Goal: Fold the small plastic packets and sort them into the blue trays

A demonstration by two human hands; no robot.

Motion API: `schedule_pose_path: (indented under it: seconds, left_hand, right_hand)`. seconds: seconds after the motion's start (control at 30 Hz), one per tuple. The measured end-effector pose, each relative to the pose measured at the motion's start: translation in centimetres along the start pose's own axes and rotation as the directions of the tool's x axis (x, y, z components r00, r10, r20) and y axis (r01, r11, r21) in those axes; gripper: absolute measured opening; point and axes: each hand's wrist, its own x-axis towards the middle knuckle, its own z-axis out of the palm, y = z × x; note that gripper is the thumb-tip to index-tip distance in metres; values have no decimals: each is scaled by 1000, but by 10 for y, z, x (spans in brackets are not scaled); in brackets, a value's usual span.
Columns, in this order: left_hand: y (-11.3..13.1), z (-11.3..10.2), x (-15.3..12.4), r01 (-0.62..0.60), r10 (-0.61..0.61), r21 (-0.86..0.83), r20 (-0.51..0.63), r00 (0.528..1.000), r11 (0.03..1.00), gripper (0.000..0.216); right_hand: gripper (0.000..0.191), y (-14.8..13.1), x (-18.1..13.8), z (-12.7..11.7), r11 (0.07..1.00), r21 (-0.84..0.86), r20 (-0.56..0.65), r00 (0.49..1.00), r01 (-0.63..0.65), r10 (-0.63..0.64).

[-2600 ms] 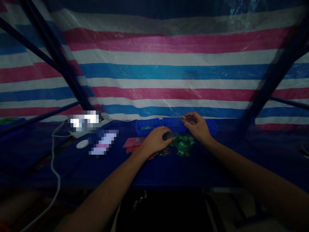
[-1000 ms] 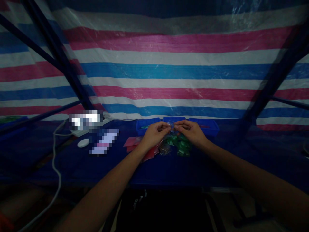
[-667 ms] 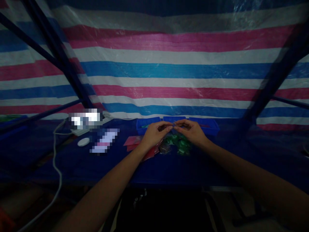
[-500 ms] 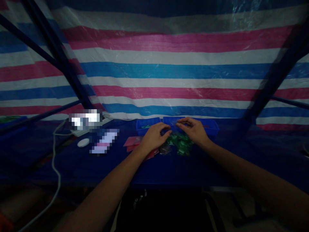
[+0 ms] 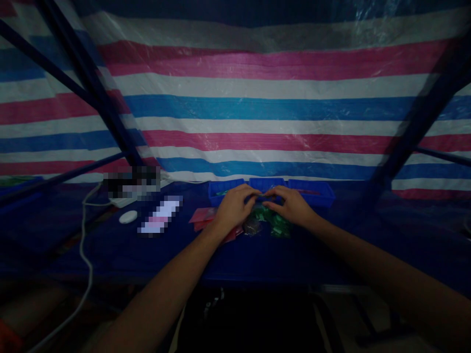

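Note:
My left hand (image 5: 235, 207) and my right hand (image 5: 290, 205) meet at the fingertips just in front of the blue trays. Their fingers are pinched, and whatever lies between them is too small and dark to make out. Below the fingers lies a pile of green plastic packets (image 5: 280, 225). A small clear packet with dark contents (image 5: 252, 226) sits to the left of that pile. Red packets (image 5: 203, 215) are partly covered by my left wrist.
Behind the hands stand a left blue tray (image 5: 217, 186), a middle blue tray (image 5: 257, 182) and a right blue tray (image 5: 320, 198). To the left are a blurred-out phone-like shape (image 5: 161, 215), a white round object (image 5: 128, 217) and a white cable (image 5: 85, 255). Blue frame posts (image 5: 412, 127) flank the table.
My right hand has moved slightly left and down, so its fingertips now meet those of my left hand. The left hand has hardly moved.

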Motion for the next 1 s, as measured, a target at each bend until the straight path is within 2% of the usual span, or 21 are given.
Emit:
schedule_pose_path:
  seconds: [0.13, 0.27, 0.43, 0.57, 0.7, 0.8, 0.9, 1.0]
  left_hand:
    - [-4, -2, 0, 47, -39, 91, -86, 996, 995, 27]
    - [-9, 0, -1, 60, -51, 177, -54, 997, 982, 26]
    - [-13, 6, -3, 70, -74, 214, 8, 997, 974, 27]
    - [-10, 8, -3, 54, -62, 177, 42, 997, 983, 32]
    - [-7, 9, -2, 21, -33, 100, 122, 992, 995, 39]
    - [-5, 7, -1, 31, -31, 11, 48, 998, 999, 44]
    - [-1, 6, 0, 74, -81, -130, -51, 995, 989, 43]
    - [3, 8, 1, 145, -173, -339, -53, 984, 930, 49]
  right_hand:
    - [19, -6, -4, 1, 980, -134, 126, 983, 149, -133]
    - [22, -12, -6, 2, 963, -223, 189, 976, 153, -112]
    - [21, -15, -6, 0, 946, -293, 180, 980, 141, -90]
    - [23, -14, -5, -1, 956, -265, 133, 987, 126, -93]
    - [21, -15, -2, -5, 995, -94, -95, 995, 16, -25]
    - [20, -15, 0, -10, 988, 146, -227, 970, -57, 90]
    - [24, -13, 2, -10, 903, 417, -226, 950, -106, 216]
    - [31, -11, 2, -5, 769, 620, -143, 940, -158, 309]
